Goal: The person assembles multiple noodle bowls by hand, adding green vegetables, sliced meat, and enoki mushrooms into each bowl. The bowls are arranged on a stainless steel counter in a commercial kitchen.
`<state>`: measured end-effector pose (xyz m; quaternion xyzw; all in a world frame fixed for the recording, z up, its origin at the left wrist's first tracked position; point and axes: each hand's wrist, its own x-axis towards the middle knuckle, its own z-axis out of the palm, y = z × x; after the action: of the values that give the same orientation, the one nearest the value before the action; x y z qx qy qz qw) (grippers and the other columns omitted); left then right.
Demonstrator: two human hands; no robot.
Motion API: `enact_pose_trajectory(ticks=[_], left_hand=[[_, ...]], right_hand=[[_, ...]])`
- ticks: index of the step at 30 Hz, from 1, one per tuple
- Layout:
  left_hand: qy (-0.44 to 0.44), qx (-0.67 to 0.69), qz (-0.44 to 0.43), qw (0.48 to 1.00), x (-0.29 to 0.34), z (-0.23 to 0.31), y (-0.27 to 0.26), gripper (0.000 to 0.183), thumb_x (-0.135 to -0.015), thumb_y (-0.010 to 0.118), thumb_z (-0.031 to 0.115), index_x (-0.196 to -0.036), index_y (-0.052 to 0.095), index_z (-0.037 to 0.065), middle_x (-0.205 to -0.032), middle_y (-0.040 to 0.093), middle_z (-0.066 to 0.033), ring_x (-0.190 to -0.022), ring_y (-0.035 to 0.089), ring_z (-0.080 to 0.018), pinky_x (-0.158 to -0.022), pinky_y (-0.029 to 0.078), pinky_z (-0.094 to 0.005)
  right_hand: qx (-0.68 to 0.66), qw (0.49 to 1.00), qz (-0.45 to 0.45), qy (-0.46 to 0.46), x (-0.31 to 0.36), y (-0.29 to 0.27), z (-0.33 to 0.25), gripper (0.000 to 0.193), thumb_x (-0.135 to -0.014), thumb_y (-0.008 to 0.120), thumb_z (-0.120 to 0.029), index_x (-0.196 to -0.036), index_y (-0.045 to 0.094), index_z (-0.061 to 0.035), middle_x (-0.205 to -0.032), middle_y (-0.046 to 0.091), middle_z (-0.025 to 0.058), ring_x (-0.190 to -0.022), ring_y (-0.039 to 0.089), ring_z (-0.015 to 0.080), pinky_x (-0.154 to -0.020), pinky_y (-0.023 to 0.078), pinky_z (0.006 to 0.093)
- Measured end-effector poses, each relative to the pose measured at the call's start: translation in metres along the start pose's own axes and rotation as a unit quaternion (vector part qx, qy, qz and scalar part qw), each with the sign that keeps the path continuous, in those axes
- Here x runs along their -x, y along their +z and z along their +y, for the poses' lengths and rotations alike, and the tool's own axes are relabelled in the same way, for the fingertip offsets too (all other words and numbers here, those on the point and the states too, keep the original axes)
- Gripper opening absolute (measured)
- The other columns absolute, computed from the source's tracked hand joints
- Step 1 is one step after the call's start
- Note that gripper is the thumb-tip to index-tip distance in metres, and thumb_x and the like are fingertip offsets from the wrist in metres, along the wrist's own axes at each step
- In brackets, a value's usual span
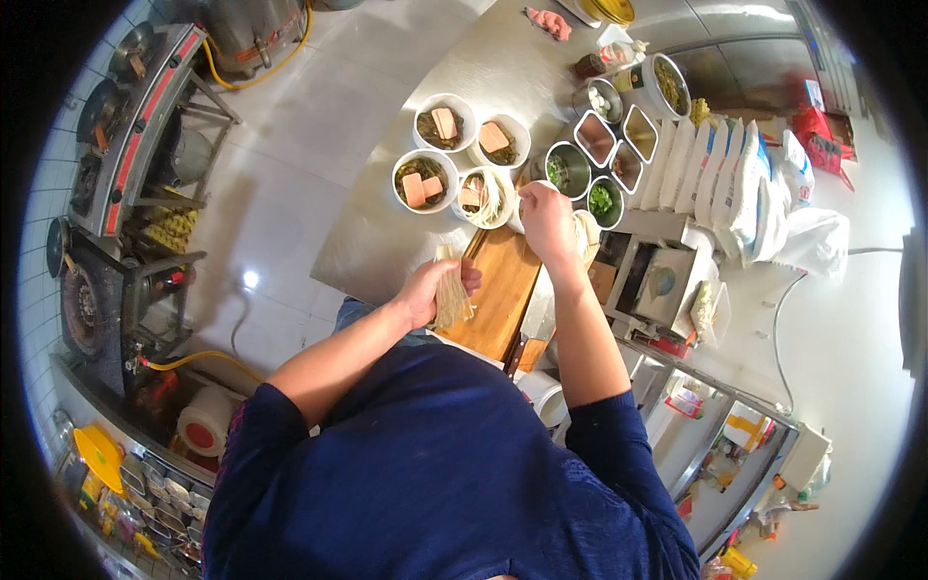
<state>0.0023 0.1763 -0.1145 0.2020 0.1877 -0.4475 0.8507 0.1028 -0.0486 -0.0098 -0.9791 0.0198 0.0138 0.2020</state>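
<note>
My left hand [425, 293] is closed around a bundle of thin pale strands [452, 295], close to the left edge of a wooden cutting board [496, 300]. To the upper right, my right hand [547, 224] has its fingers drawn together beside a white bowl; whatever they pinch is hidden. That bowl holds white strands [495, 198] over a pink slab of meat. Three more white bowls [420, 203] hold dark greens topped with pink luncheon meat slices [445, 123]. Across the board's right side lies a cleaver [535, 319], its dark handle toward me.
Metal pots with chopped greens [600, 201] and rectangular sauce tins [594, 138] stand right of the bowls. White packets [720, 179] line the wall. A metal appliance [667, 280] sits right of my right forearm. Gas burners [82, 300] stand far left.
</note>
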Motion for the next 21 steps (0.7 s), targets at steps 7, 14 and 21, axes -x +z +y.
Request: enact_pose_trajectory(ticks=[7, 14, 21], left_hand=[[0.007, -0.010, -0.055, 0.998, -0.020, -0.040, 0.048, 0.042, -0.111, 0.048, 0.034, -0.138, 0.062, 0.003, -0.133, 0.071, -0.0116, -0.123, 0.068, -0.0256, -0.110, 0.052, -0.0436], [0.001, -0.207, -0.064, 0.976, -0.037, -0.084, 0.056, 0.030, -0.114, 0.055, 0.014, -0.139, 0.063, -0.001, -0.132, 0.070, -0.0119, -0.123, 0.067, -0.0211, -0.110, 0.052, -0.0375], [0.041, -0.364, -0.013, 0.930, -0.030, -0.095, 0.057, 0.029, -0.107, 0.069, 0.010, -0.134, 0.065, -0.002, -0.123, 0.074, -0.0088, -0.113, 0.071, -0.0178, -0.100, 0.058, -0.0348]], right_hand=[[-0.170, 0.985, -0.018, -0.021, 0.149, -0.004, -0.001, 0.033, -0.086, 0.087, -0.027, -0.100, 0.078, 0.0017, -0.095, 0.079, 0.0181, -0.087, 0.076, 0.0317, -0.083, 0.060, 0.0433], [-0.368, 0.908, 0.044, 0.196, 0.210, 0.022, 0.042, 0.023, -0.093, 0.081, -0.016, -0.104, 0.079, 0.0036, -0.089, 0.078, 0.0207, -0.077, 0.076, 0.0336, -0.074, 0.059, 0.0420], [-0.321, 0.919, 0.059, 0.222, 0.237, 0.017, 0.052, 0.023, -0.095, 0.079, -0.018, -0.101, 0.079, 0.0045, -0.084, 0.078, 0.0196, -0.075, 0.075, 0.0273, -0.072, 0.058, 0.0395]])
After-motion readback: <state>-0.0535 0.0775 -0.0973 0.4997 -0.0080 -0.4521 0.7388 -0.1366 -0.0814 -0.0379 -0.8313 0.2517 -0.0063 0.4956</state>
